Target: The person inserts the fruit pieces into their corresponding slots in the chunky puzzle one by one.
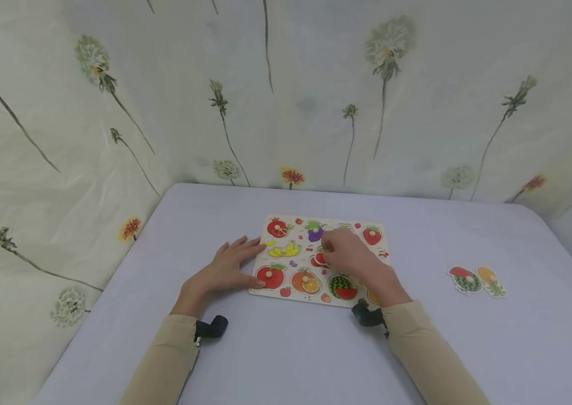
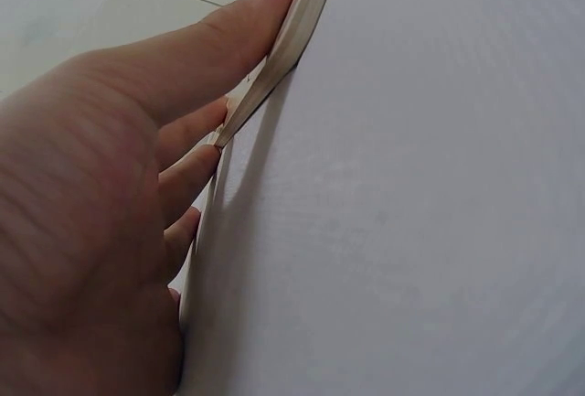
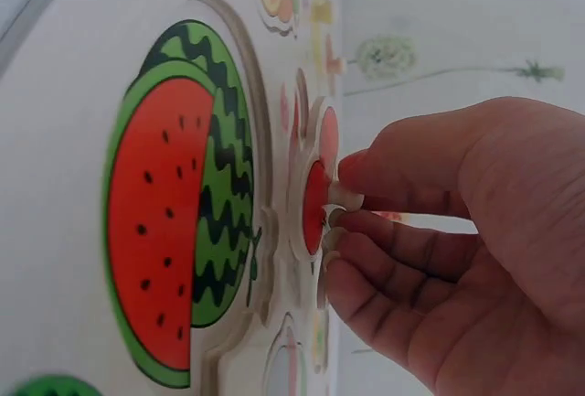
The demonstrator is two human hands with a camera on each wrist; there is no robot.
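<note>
A wooden fruit knob puzzle board [image 1: 278, 293] lies flat on the table. My left hand [image 1: 225, 268] is at its left edge with fingers extended; in the left wrist view the thumb [image 2: 228, 48] lies along the edge and the other fingertips touch the side. Over the middle of the board is my right hand [image 1: 352, 253]. Its thumb and fingers pinch the small knob of a red fruit puzzle piece [image 3: 315, 204], which sits right at its spot on the board. Nearest it in the right wrist view is the printed watermelon recess [image 3: 164, 222], which holds no piece.
Two loose puzzle pieces, a watermelon [image 1: 465, 280] and an orange-and-green one like a pineapple [image 1: 491, 282], lie side by side at the right of the table [image 1: 286, 360]. Knobbed apple [image 1: 271, 277], orange and banana pieces sit in the board. A flower-patterned cloth [image 1: 306, 129] hangs behind.
</note>
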